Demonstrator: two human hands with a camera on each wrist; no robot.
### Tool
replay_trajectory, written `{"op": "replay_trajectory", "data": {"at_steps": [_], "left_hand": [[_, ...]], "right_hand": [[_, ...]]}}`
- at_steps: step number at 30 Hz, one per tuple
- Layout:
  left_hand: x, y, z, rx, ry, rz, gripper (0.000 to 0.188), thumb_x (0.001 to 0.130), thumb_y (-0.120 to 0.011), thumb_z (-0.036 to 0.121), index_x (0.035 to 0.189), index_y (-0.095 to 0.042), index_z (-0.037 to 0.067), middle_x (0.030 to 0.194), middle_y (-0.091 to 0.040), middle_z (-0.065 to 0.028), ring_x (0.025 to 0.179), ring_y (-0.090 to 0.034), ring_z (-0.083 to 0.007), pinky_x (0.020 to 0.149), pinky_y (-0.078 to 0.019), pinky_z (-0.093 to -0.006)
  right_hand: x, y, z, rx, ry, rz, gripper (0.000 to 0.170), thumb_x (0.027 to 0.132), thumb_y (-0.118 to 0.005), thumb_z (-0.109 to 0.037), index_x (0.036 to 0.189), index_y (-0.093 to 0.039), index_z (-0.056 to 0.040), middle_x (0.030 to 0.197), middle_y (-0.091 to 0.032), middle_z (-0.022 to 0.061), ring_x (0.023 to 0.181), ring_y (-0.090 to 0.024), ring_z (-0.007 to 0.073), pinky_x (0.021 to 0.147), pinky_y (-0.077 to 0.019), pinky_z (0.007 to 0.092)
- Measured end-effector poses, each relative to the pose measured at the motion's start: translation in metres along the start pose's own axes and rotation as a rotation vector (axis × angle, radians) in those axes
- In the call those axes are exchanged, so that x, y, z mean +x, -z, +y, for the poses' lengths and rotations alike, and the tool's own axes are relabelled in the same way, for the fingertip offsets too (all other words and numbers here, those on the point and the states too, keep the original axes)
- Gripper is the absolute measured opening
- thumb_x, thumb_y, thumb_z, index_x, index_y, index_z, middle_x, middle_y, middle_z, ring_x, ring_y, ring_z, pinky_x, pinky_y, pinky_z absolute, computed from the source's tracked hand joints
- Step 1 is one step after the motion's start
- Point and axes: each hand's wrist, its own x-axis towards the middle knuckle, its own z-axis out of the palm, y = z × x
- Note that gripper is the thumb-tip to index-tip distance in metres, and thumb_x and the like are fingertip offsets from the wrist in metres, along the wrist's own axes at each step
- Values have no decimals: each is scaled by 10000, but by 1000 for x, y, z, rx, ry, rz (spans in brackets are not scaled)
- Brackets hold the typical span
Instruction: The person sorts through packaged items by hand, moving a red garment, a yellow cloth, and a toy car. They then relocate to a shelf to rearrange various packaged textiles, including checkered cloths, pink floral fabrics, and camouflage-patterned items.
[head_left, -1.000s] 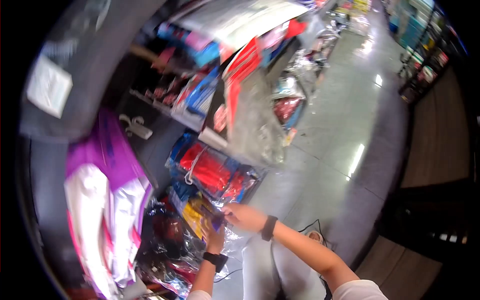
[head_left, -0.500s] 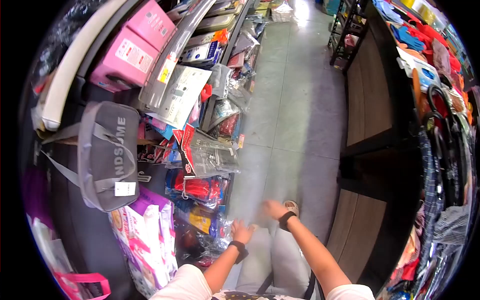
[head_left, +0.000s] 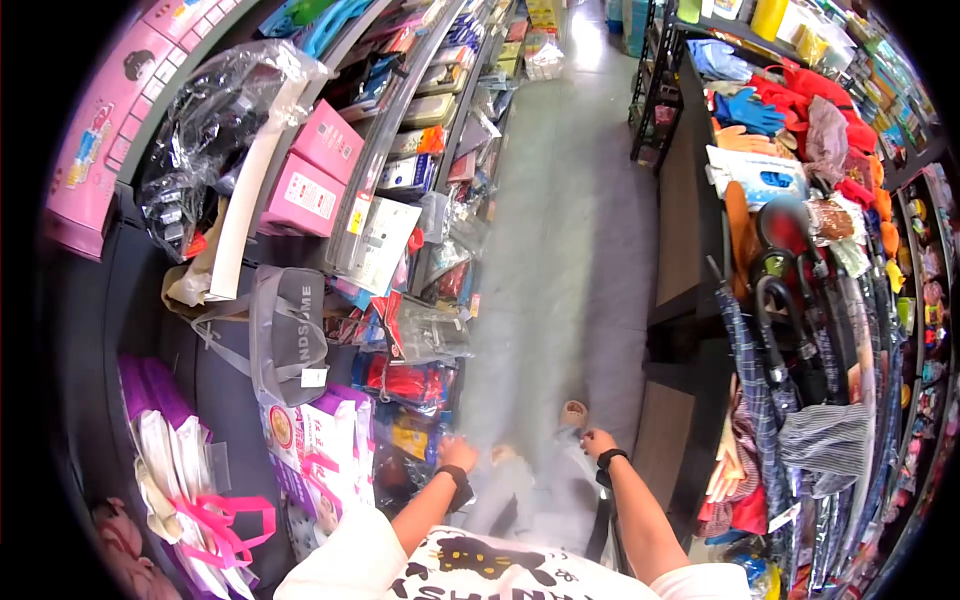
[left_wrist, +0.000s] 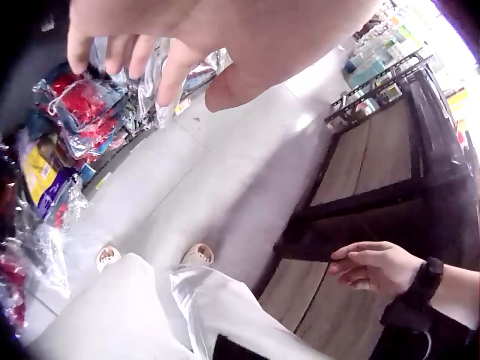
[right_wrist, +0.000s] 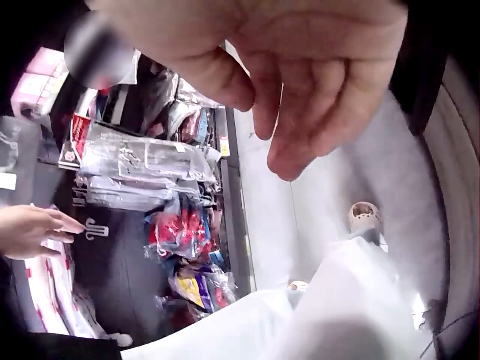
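The left hand (head_left: pixel 457 453) hangs in the air beside the low shelf, near a yellow-and-purple package (head_left: pixel 410 438); its relaxed fingers (left_wrist: pixel 174 67) hold nothing. Out over the aisle, close to the legs, is the right hand (head_left: pixel 598 442), its fingers (right_wrist: pixel 330 97) loosely bent and empty. Red items in clear plastic (head_left: pixel 402 382) lie just beyond the yellow package. A grey bag with lettering (head_left: pixel 290 335) rests on the left shelf, with purple and white packs (head_left: pixel 335 450) in front of it.
Left shelves hold pink boxes (head_left: pixel 305 195) and clear-wrapped goods. A grey floor aisle (head_left: pixel 560 250) runs ahead. On the right, a dark display unit (head_left: pixel 690 210) bears gloves (head_left: pixel 750 110), umbrellas and cloths. A white bag with pink handles (head_left: pixel 190 500) stands at the lower left.
Both hands have come away from the yellow-and-purple package and moved apart, the right one out over the aisle. The head view has turned and pulled back, bringing the right display in.
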Motion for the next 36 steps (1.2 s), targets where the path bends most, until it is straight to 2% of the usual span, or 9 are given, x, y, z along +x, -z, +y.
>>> {"op": "replay_trajectory", "data": {"at_steps": [15, 19, 24, 26, 27, 29, 30, 32, 36], "left_hand": [[73, 58, 88, -57, -73, 67, 415, 771, -460, 346, 1053, -584, 67, 1188, -435, -218, 1088, -411, -375, 932, -323, -462], [183, 42, 82, 167, -226, 3, 420, 789, -451, 357, 1076, -588, 84, 1194, -459, -220, 1127, -389, -381, 942, -310, -473], [254, 105, 143, 326, -395, -107, 372, 769, -448, 327, 986, -630, 86, 1038, -584, -171, 1018, -501, -363, 874, -376, -460], [249, 165, 196, 206, -398, 4, 336, 801, -413, 293, 921, -649, 87, 996, -597, -176, 920, -550, -355, 832, -410, -433], [314, 132, 206, 391, -552, 69, 339, 820, -407, 292, 907, -647, 69, 962, -604, -175, 912, -557, -334, 809, -415, -439], [258, 222, 257, 102, -436, 143, 314, 816, -416, 231, 806, -648, 20, 810, -625, -168, 771, -600, -313, 659, -449, -454], [321, 199, 249, 587, -880, 202, 299, 797, -431, 213, 714, -660, 39, 726, -625, -155, 702, -606, -326, 616, -463, -435], [306, 235, 290, 109, -555, 234, 260, 716, -499, 228, 716, -669, 32, 721, -624, -184, 709, -606, -366, 694, -475, -440], [327, 251, 338, 13, -535, 144, 271, 698, -518, 235, 781, -663, 22, 846, -620, -213, 889, -568, -368, 821, -423, -447]], "right_hand": [[100, 106, -91, 0, 44, 61, 196, 824, -430, -85, 928, -558, 22, 806, -623, 102, 674, -604, 174, 594, -497, 307], [138, 148, -161, -5, 89, 70, 198, 824, -433, -68, 938, -563, 29, 798, -622, 113, 660, -605, 176, 597, -499, 301], [135, 235, -260, 223, 117, 119, 187, 842, -421, -43, 949, -553, 35, 801, -611, 111, 675, -592, 180, 616, -493, 295], [168, 266, -262, 225, 112, 206, 211, 801, -496, -131, 943, -591, -7, 820, -634, 107, 697, -606, 170, 641, -476, 306], [151, 283, -291, 97, 96, 316, 231, 801, -499, -143, 968, -589, -10, 847, -635, 112, 731, -609, 190, 664, -476, 317], [171, 304, -289, 58, 55, 443, 265, 790, -501, -158, 999, -601, -29, 899, -636, 125, 814, -605, 259, 727, -469, 354], [143, 317, -326, 34, 54, 480, 244, 782, -488, -160, 948, -629, -51, 902, -634, 132, 856, -599, 271, 743, -463, 363], [150, 331, -334, -401, 70, 397, 260, 776, -459, -192, 912, -648, -77, 932, -628, 139, 875, -595, 286, 767, -453, 395], [194, 343, -337, -381, -49, 242, 295, 779, -472, -198, 995, -627, -71, 1018, -605, 155, 961, -573, 296, 834, -435, 366]]}}
